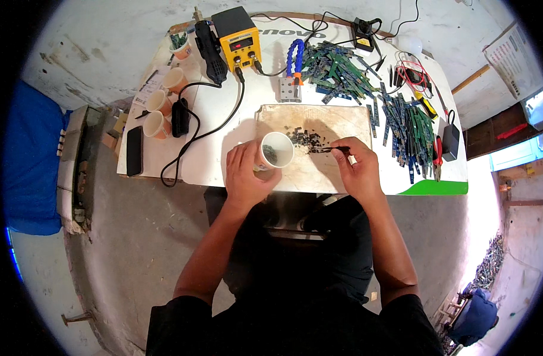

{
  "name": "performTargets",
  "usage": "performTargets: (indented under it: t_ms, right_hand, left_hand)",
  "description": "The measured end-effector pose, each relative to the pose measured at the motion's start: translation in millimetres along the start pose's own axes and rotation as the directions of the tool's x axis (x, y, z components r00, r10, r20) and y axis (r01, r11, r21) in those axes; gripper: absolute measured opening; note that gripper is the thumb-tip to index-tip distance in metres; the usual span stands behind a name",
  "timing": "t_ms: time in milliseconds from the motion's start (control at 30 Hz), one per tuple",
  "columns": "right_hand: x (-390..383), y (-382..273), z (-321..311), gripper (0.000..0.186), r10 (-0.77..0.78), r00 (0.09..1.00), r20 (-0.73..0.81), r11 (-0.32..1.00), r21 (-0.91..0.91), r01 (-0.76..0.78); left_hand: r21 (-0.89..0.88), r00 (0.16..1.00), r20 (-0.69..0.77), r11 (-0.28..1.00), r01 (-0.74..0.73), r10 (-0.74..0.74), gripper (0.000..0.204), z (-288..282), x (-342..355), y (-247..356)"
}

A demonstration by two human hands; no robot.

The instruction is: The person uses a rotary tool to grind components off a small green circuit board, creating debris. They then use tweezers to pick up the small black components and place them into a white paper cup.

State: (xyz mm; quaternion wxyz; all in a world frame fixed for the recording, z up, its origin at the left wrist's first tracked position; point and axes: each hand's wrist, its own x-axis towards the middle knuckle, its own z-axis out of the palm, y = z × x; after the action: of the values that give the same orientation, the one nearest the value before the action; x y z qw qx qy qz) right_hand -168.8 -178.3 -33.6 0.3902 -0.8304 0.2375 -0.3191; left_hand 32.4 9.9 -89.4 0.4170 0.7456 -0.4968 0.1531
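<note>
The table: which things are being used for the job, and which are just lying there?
In use: cup in left hand, tweezers in right hand, dark bits, board under them.
Seemingly just lying about: phone, pliers, yellow tool.

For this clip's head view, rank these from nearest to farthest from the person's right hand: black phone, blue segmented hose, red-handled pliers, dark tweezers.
1. Dark tweezers: held in the right hand.
2. Red-handled pliers: to its right, near the table's right end.
3. Blue segmented hose: farther back, to its left.
4. Black phone: at the table's far left.
</note>
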Motion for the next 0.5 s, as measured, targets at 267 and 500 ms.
performTargets:
  t_ms: [267, 500]
  right_hand:
    - [-3.2, 4.2, 1.4, 0.009, 0.008, 1.000, 0.030, 0.999, -0.031, -0.007]
    - [-5.1, 7.9, 1.5, 0.010, 0.020, 0.999, 0.038, 0.998, -0.056, -0.018]
  left_hand:
    - [0.008, 1.000, 0.001, 1.000, -0.003, 0.003, 0.071, -0.2, 1.4, 0.7]
    - [0.005, 1.000, 0.014, 1.000, 0.014, -0.014, 0.071, -1.2, 1.8, 1.9]
